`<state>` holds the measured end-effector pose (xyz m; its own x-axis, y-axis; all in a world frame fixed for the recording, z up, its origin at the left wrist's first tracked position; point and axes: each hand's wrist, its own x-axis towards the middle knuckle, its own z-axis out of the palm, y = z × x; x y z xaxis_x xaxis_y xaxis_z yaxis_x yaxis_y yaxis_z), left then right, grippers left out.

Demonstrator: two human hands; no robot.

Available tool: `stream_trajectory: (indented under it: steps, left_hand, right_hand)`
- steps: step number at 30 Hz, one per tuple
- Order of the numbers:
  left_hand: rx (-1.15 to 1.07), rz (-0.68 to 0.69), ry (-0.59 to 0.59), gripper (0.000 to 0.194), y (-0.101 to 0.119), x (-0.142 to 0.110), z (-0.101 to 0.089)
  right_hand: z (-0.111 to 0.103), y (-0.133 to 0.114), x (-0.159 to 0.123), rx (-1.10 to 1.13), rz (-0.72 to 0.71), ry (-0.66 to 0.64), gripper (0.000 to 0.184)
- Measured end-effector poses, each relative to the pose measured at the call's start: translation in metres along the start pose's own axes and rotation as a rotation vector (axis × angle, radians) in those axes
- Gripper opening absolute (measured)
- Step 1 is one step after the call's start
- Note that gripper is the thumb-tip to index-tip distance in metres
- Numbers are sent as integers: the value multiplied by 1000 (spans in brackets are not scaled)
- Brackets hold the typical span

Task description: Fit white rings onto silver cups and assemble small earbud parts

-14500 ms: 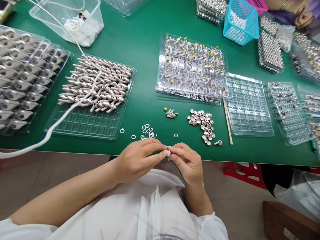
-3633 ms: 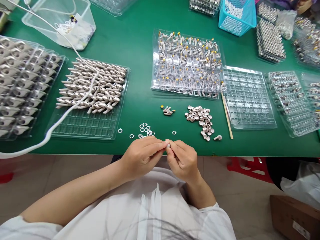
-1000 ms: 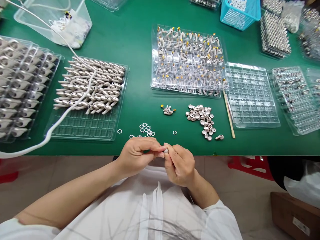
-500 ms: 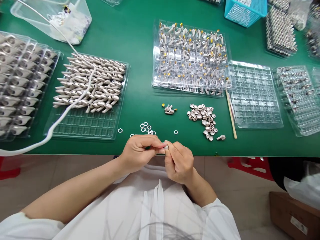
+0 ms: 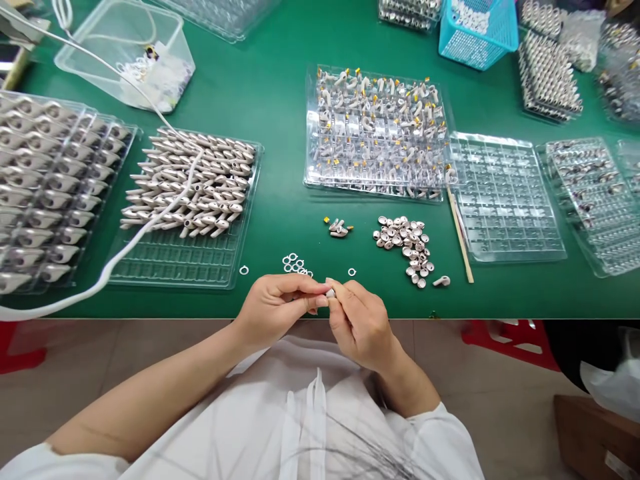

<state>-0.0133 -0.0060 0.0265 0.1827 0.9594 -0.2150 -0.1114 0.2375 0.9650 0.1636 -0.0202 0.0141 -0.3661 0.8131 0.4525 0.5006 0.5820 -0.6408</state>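
Note:
My left hand (image 5: pixel 275 307) and my right hand (image 5: pixel 361 327) meet at the table's front edge. Between their fingertips is a small pale earbud part (image 5: pixel 331 293), pinched from both sides and mostly covered by the fingers. Just beyond my left hand lie several flat white rings (image 5: pixel 293 263), with a lone white ring (image 5: pixel 352 272) farther right. Past the fingers sits a little cluster of earbud pieces (image 5: pixel 339 229) with yellow tabs. A pile of round metallic-looking earbud caps (image 5: pixel 407 240) is to the right, beside a single stemmed earbud shell (image 5: pixel 442 281).
A clear tray of earbud parts with yellow tabs (image 5: pixel 380 133) stands ahead. On the left, a white cable (image 5: pixel 150 223) crosses a tray of stemmed shells (image 5: pixel 195 180). A thin wooden stick (image 5: pixel 461 237) lies beside a clear compartment tray (image 5: pixel 510 200). A blue basket (image 5: pixel 477 47) stands at the back.
The whole view has shifted slightly, with the table appearing a little lower. Both hands keep their pinch on the small earbud part, with only slight finger movement.

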Motion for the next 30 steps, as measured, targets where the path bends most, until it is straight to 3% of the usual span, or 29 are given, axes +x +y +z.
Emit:
stream_trajectory:
  steps: [7,13,16,23,30]
  left_hand:
    - [-28,-15,23,15,-3,-2,5]
    - [70,62,14,11,-3,-5,7]
    - [237,202,1,9,-4,-6,6]
    - [604,734,-24,10,-5,-3,4]
    - [671,880,-89,15,-6,-3,-2]
  right_hand:
    - [-5,0,-1,89,70,-25,34]
    - [-11,0,-4,228,164,-52,34]
    - [-13,0,-5,334,242,-68,33]
    - [-13,6,-12,559,401,-38,32]
    - [-10,7,-17,734,488,31,29]
